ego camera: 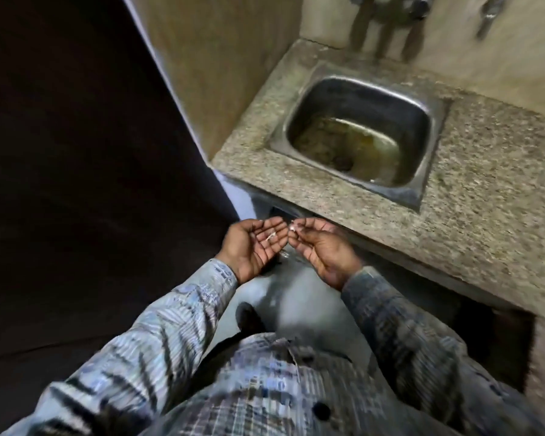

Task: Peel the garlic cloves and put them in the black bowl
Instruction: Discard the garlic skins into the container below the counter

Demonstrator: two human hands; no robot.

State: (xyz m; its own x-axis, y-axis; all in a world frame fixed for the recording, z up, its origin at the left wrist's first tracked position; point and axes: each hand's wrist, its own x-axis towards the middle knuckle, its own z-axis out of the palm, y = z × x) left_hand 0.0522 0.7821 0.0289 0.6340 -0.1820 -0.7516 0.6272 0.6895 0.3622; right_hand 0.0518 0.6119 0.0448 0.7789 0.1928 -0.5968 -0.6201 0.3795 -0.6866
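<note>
Left hand (255, 247), open palm-up, bears a skin scrap (270, 237) while right hand (323, 251) pinches a garlic clove (293, 228) before the front edge of the counter (472, 196); peeling is likely ending, with the unseen bowl next.

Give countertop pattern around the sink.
Countertop: speckled grey-beige granite; the head view shows it best.

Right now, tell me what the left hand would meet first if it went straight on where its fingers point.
Most likely the right hand, whose fingers pinch a small pale piece; the left hand points straight at it, nearly touching. Depth is unclear; beyond lies the counter edge.
</note>
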